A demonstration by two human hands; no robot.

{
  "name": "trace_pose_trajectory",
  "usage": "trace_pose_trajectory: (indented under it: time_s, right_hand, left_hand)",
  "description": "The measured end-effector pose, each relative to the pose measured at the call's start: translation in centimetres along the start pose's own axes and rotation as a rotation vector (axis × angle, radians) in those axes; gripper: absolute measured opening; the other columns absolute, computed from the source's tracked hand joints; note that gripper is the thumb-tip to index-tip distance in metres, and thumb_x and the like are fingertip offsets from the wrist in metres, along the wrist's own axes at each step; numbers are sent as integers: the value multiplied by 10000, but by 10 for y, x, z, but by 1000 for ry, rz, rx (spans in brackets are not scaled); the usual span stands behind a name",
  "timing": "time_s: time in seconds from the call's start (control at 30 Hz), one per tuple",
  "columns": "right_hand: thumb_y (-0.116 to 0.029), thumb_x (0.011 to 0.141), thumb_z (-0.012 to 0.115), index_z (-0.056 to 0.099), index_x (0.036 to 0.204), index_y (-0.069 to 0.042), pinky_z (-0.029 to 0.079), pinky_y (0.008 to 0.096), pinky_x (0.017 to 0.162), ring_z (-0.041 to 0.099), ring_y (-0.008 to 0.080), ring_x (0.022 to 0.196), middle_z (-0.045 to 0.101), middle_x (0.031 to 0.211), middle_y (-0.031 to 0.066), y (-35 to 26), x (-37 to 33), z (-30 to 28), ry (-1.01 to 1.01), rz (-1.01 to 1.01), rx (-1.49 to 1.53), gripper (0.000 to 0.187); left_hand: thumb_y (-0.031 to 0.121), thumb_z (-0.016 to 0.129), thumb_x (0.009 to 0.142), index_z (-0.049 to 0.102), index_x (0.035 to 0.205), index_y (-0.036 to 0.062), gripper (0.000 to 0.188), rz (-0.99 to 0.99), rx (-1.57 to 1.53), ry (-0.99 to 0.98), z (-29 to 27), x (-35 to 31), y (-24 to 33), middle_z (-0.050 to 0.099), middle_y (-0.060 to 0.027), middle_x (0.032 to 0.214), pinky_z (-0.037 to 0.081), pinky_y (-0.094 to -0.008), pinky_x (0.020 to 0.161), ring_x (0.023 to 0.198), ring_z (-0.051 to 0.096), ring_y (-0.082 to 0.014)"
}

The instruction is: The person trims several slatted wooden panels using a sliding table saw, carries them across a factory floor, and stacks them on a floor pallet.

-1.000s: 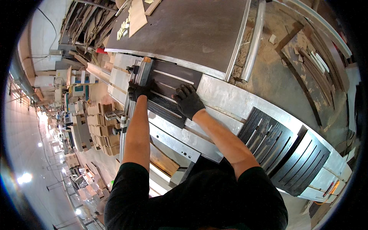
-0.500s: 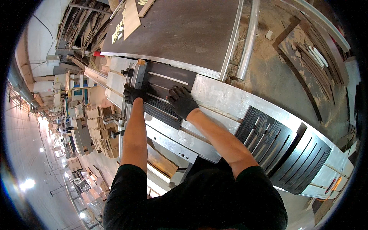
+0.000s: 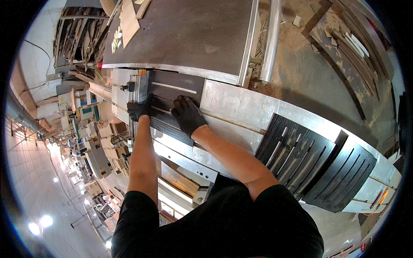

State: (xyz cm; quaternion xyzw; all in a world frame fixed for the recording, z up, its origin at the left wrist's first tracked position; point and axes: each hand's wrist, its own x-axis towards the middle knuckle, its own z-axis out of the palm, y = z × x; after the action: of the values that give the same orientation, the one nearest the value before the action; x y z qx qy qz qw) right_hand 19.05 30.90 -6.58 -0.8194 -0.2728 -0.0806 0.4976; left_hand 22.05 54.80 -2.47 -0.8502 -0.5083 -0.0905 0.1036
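A dark slotted wooden panel [image 3: 174, 81] lies flat on the metal sliding table of a saw, its left end against a metal fence [image 3: 141, 88]. My left hand [image 3: 140, 108], in a black glove, is wrapped over the fence beside the panel's left end; part of its grip is hidden. My right hand [image 3: 188, 115], also gloved in black, rests on the panel near its right end, fingers stretched out over the slots. Pale wood shows along the nearest full slot at the far side.
More dark slotted panels [image 3: 297, 150] lie on the metal table [image 3: 232, 103] to the right. Beyond it is a wide brown saw top [image 3: 193, 38] with wood offcuts [image 3: 129, 26]. An orange-handled tool [image 3: 383, 197] sits at the far right. Wood scraps [image 3: 352, 45] lie on the floor.
The whole view has shifted, so the panel and the saw sit a little further left. My right hand stays on the panel and my left on the fence.
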Motion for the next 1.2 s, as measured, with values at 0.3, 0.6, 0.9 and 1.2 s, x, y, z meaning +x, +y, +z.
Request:
trace_pose_trajectory:
  time_s: [0.3, 0.6, 0.9, 1.2]
  right_hand:
    - [-160, 902, 464, 569, 1092, 57, 304, 444, 1068, 442, 372, 1190, 534, 1201, 225, 0, -4, 3, -14, -31, -28, 307]
    - [-125, 847, 492, 577, 1069, 44, 308, 440, 1063, 457, 348, 1168, 528, 1201, 218, -3, -1, -2, -106, -16, -99, 292]
    - [-112, 854, 468, 584, 1095, 16, 292, 452, 1071, 451, 340, 1184, 537, 1210, 193, -1, -3, 1, -80, -42, -121, 296]
    - [-120, 839, 539, 620, 919, 12, 390, 447, 993, 528, 326, 1087, 587, 1075, 175, -2, -2, -1, 102, -82, -145, 175]
  left_hand:
    - [726, 763, 420, 352, 1270, 93, 1136, -29, 12, -133, -7, 3, 3, 393, -193, 1262, 324, -487, 995, 1194, 393, -390]
    - [686, 734, 516, 389, 1227, 123, 971, 6, 75, -111, 7, 15, -10, 425, -183, 1229, 397, -477, 938, 1148, 456, -373]
    - [636, 745, 550, 412, 1189, 141, 874, 11, 126, -54, 12, 14, -10, 468, -166, 1172, 437, -459, 895, 1118, 491, -342]
    - [674, 782, 465, 352, 1219, 119, 1031, -11, 55, -130, 20, 23, -18, 409, -175, 1203, 365, -476, 957, 1150, 415, -379]
